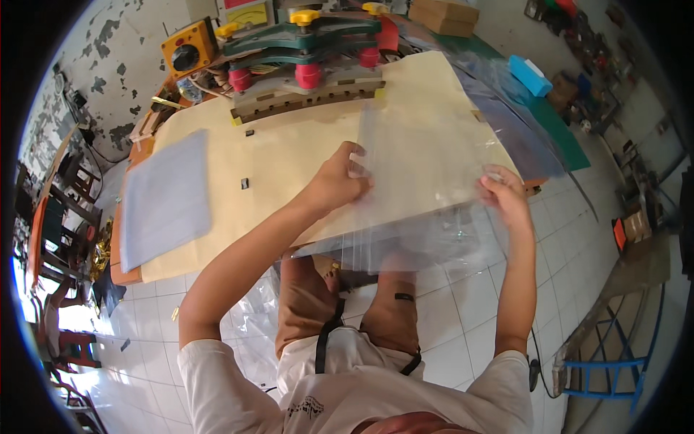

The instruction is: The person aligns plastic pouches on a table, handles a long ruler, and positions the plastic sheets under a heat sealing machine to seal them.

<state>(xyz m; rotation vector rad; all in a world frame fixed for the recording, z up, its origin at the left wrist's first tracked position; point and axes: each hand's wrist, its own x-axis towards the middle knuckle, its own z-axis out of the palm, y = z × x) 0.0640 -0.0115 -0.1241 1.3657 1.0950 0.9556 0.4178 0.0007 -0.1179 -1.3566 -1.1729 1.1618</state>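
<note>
One clear plastic sheet (426, 163), perhaps layered, between pinching left hand (343, 177) and right hand (504, 194).

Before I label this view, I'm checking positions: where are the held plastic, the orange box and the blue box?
Held plastic (426, 159): head view, its middle.
Orange box (186, 57): head view, its black dial.
Blue box (527, 76): head view, its blue side.

Clear plastic sheeting (426, 163), blurred
Its layers cannot be counted; the white T-shirt's (354, 394) dark print (305, 407) is too small to decipher.
</note>
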